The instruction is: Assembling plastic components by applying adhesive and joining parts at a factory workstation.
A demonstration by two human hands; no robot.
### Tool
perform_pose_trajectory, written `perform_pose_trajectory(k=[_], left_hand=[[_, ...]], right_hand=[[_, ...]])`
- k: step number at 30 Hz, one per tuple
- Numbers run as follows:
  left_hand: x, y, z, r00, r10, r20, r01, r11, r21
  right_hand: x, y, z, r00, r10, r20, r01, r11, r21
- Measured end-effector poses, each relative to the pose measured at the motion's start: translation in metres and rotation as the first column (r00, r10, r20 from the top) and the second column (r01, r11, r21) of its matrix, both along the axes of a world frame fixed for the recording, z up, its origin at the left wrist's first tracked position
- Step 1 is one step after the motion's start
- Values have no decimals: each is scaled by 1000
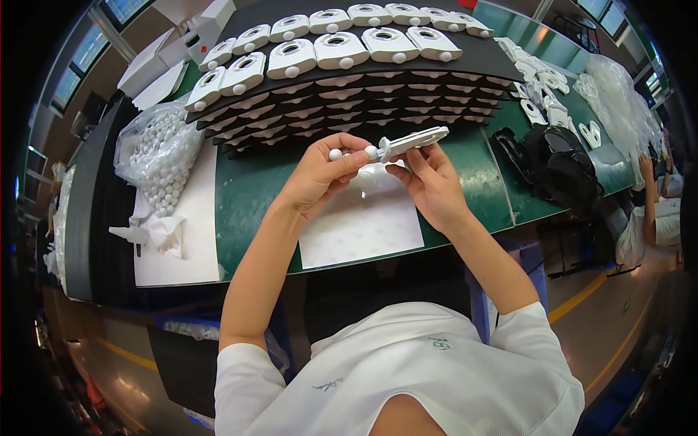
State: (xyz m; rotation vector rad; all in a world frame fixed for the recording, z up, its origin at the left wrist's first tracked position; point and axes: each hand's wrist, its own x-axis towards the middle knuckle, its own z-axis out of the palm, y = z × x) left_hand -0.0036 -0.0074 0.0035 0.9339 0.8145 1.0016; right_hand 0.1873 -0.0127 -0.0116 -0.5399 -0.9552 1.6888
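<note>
Clasping small white balls in the left hand, and grasping a white plastic housing in the right hand, over the green table, between the near white sheet and the far black trays. Holding one ball by the housing's left end, perhaps touching; hard to tell surely.

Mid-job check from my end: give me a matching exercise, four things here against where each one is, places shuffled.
Things
1. Clear bag of white balls
2. Black bag
3. Stacked black trays
4. Long white part

Places
A. Held up in the right hand
B. Toward the left of the picture, left of both hands
C. Toward the right of the picture, right of both hands
D. Beyond the hands, with two rows of rounded white pieces on top

Pairs: 1-B, 2-C, 3-D, 4-A
</note>
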Motion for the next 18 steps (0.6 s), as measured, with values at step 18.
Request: perform_pose_trajectory(k=[18], left_hand=[[4,1,1,970,-12,-244,31,997,72]], right_hand=[[21,6,36,920,-114,375,-96,862,498]])
